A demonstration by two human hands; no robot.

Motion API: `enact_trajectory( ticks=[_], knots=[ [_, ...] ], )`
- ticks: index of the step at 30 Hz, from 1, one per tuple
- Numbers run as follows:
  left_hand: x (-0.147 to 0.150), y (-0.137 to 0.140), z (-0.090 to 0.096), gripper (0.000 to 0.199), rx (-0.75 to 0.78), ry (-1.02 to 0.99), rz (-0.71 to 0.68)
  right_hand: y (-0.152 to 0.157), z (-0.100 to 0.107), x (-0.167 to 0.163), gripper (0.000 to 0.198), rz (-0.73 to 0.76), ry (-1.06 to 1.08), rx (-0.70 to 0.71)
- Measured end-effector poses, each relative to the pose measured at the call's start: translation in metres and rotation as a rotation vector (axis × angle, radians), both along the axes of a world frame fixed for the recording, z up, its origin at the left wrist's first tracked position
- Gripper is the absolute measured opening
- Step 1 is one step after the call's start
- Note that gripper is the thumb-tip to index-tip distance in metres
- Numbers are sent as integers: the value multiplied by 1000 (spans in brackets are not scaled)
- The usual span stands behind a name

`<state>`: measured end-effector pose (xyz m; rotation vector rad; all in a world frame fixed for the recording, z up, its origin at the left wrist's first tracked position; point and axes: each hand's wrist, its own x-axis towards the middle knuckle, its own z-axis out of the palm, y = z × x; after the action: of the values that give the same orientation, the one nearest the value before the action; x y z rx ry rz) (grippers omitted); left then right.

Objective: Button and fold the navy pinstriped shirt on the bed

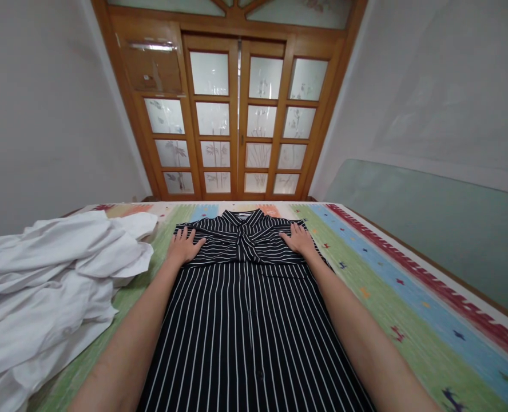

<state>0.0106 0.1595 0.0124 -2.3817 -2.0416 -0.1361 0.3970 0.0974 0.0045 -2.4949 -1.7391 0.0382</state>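
A black shirt with white stripes (245, 320) lies spread on its back, collar at the far end and hem toward me. Its sleeves appear folded inward across the chest, their stripes running crosswise. My left hand (184, 246) rests flat on the shirt's upper left side, fingers spread. On the upper right side, my right hand (299, 237) lies flat too, fingers apart. Both palms press on the fabric near the shoulders, and neither hand grips anything. The shirt's near end runs out of view at the bottom.
A crumpled heap of white cloth (56, 274) lies at the left. Beneath everything spreads a patterned cover (365, 286) in green, blue and red. A pale green panel (434, 217) borders the right side. Wooden glazed doors (237, 114) stand beyond the far edge.
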Motion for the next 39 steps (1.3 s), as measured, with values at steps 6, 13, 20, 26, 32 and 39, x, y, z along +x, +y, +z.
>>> enact_trajectory(
  ticks=[6,13,20,26,32,39],
  knots=[
    [-4,-2,0,81,3,14,-65,-9,3,0,83,135,-50,-54],
    [4,-14,3,65,73,48,-50,-15,7,-10,76,82,-30,-96],
    [19,-38,3,52,227,28,22,-36,13,-52,55,3,-125,145],
    [4,-39,1,68,142,6,42,-46,6,-43,65,65,-11,153],
    [-1,-33,-1,86,3,1,13,-43,6,-35,89,119,60,-5],
    [-2,-38,0,75,72,-6,-10,-36,7,-37,92,53,81,-54]
  ],
)
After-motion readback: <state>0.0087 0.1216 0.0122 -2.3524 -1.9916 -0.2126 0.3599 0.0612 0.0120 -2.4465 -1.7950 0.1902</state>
